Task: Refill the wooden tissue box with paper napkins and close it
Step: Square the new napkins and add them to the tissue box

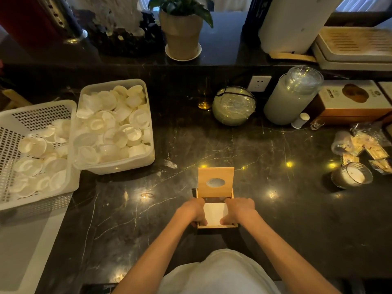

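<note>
Low in the centre of the frame, on the dark marble counter (275,187), the wooden tissue box (217,225) sits open, its lid (216,181) with the oval slot tipped up at the far side. The left hand (194,211) and right hand (238,210) press down on either edge of the white paper napkins (214,215) inside, fingers curled over the stack. The napkins look soft, light and easily creased, so holding them by the edges seems wise. The box looks rigid; the lid's free edge seems the place to grip it.

On the dark table (275,198), the left hand (194,210) and right hand (239,209) press white napkins (215,215) into the wooden tissue box (216,225), whose lid (216,181) stands raised.
</note>
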The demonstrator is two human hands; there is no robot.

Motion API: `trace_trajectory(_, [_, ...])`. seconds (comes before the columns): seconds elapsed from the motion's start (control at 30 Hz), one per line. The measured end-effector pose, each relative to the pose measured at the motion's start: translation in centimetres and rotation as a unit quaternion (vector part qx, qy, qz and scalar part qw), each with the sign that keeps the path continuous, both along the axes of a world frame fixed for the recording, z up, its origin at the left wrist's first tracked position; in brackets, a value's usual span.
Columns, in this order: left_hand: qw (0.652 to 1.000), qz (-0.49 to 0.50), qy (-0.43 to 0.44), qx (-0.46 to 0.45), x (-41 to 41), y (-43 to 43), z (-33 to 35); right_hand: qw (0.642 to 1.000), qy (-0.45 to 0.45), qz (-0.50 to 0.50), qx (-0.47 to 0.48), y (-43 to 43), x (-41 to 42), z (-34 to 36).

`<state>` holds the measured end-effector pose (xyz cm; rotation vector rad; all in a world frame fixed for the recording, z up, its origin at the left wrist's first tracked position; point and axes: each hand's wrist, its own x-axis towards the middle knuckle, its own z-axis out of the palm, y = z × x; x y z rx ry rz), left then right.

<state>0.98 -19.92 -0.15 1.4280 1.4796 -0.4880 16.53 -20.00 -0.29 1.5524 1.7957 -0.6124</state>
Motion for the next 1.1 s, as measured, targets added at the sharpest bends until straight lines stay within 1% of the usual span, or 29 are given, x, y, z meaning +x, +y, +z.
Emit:
trace_trajectory(0.13, [1.000,-0.013,0.007,-0.002,0.0,0.2,0.0,1.000,0.003,-0.002,-0.010,0.2,0.1,0.5])
trace_trajectory(0.23, [0.998,-0.045,0.032,0.028,0.1,0.2,-0.1,1.000,0.007,-0.005,-0.015,0.4,0.2,0.4])
trace_trajectory(0.37, [0.996,-0.071,0.043,0.035,0.1,0.2,-0.2,0.999,0.034,-0.014,-0.018,0.2,0.6,0.5])
trace_trajectory(0.57, [0.994,-0.080,0.052,0.054,0.2,-0.5,0.0,0.998,0.065,-0.016,0.008,-0.8,1.0,0.5])
trace_trajectory(0.67, [0.995,-0.067,0.046,0.053,0.1,-0.5,0.5,0.993,0.109,-0.046,-0.005,-1.3,1.6,0.5])
trace_trajectory(0.73, [0.996,-0.043,0.022,0.078,-0.3,-1.0,1.1,0.978,0.178,-0.106,-0.006,-1.8,2.6,0.8])
trace_trajectory(0.8, [0.994,-0.021,-0.009,0.109,-1.0,-1.8,1.9,0.946,0.269,-0.183,-0.007,-2.7,3.8,1.4])
trace_trajectory(0.87, [0.986,0.036,-0.049,0.157,-1.7,-2.7,2.2,0.914,0.335,-0.230,-0.009,-3.3,4.4,2.0])
trace_trajectory(0.9, [0.977,0.093,-0.083,0.173,-1.9,-3.0,2.0,0.897,0.363,-0.252,-0.005,-3.6,4.5,2.2])
trace_trajectory(0.93, [0.960,0.174,-0.133,0.176,-2.0,-3.2,1.6,0.866,0.399,-0.301,-0.005,-3.9,4.5,2.2])
trace_trajectory(0.97, [0.933,0.259,-0.188,0.168,-2.0,-3.5,1.3,0.813,0.443,-0.378,-0.015,-4.0,4.4,2.2])
trace_trajectory(1.03, [0.862,0.404,-0.289,0.099,-1.5,-3.9,1.0,0.661,0.531,-0.528,-0.055,-4.1,4.2,1.8])
trace_trajectory(1.07, [0.818,0.458,-0.342,0.056,-1.3,-4.0,1.0,0.602,0.557,-0.567,-0.073,-4.1,4.0,1.4])
trace_trajectory(1.1, [0.784,0.489,-0.383,0.018,-1.1,-4.2,1.0,0.565,0.574,-0.586,-0.090,-4.0,3.8,1.4])
